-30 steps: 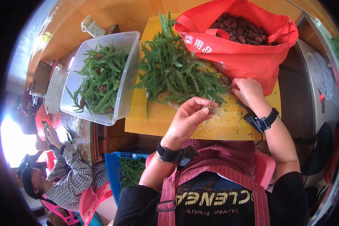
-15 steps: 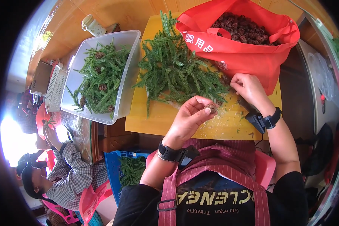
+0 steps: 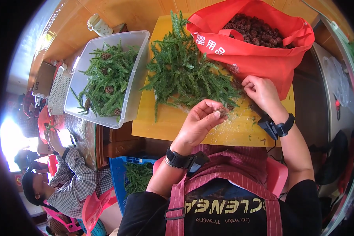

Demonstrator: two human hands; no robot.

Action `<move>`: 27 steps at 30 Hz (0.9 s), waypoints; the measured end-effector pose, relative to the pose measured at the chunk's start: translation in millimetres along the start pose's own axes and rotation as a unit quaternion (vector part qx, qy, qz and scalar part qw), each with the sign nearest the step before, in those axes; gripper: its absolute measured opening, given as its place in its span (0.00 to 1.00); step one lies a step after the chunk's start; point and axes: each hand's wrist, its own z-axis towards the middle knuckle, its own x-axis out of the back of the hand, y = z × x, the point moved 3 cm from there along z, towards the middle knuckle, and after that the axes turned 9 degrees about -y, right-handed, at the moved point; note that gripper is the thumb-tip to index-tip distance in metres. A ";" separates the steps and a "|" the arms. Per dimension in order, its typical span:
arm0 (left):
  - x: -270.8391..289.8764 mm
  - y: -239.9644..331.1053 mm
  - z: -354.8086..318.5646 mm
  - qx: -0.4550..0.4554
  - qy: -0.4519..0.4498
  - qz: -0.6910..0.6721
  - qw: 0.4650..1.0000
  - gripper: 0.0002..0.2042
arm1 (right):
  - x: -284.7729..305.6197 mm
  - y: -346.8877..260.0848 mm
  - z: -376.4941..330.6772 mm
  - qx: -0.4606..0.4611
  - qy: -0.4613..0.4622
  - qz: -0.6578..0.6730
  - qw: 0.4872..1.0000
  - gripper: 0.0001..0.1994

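Observation:
My left hand is raised over the yellow board and pinches a small brown cone between thumb and fingers. My right hand rests further right, fingers curled down at the edge of the pile of green sprigs, just below the red bag; what it holds is hidden. The red bag is full of brown cones.
A clear plastic tub at the left holds green sprigs with cones. A blue crate of sprigs sits below the table. Another person in a checked shirt sits at lower left. A white jug stands at the back.
My right hand has shifted slightly up and left, towards the sprig pile by the red bag. My left hand stays in place with the cone.

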 end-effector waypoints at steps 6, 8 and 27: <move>-6.0 2.2 -0.7 0.002 0.004 -0.010 1.000 0.13 | 39.2 -37.3 -14.1 0.118 0.166 0.077 0.976 0.05; -6.8 1.9 -1.6 -0.007 -0.007 -0.012 1.000 0.14 | 51.5 -53.4 -31.2 0.146 0.181 0.248 0.941 0.06; -38.4 17.8 3.1 -0.131 -0.039 0.067 0.988 0.17 | 19.4 -83.5 -73.6 0.215 0.131 0.147 0.957 0.11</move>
